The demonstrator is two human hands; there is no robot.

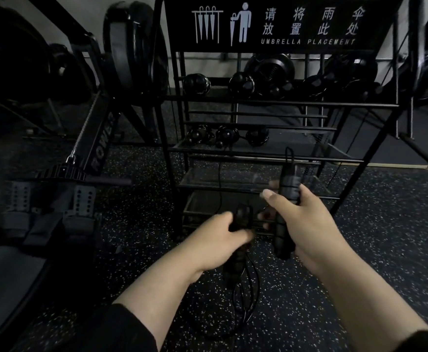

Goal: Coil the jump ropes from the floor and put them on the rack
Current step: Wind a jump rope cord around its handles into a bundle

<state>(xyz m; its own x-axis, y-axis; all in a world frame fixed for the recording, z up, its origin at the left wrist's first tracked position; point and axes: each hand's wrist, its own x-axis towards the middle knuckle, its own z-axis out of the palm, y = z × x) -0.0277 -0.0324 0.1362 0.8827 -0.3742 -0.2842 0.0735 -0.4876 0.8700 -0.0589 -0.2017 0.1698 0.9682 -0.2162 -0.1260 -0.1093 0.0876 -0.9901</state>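
Observation:
My right hand [301, 219] grips the black handles [285, 199] of a jump rope, held upright in front of the black rack [258, 154], with cord wound round them and a loop sticking up. My left hand [223, 240] is closed on the black cord [246, 295], which hangs below it in loose loops toward the floor. Both hands sit close together before the rack's lower shelves. Several coiled black ropes [226, 135] lie on a middle shelf, and more [240, 85] rest on the upper shelf.
The rack carries a sign reading "UMBRELLA PLACEMENT" [307, 41]. A rowing machine [62, 196] with foot straps stands to the left. Weight plates [134, 47] lean behind it. The floor [385, 237] is dark speckled rubber.

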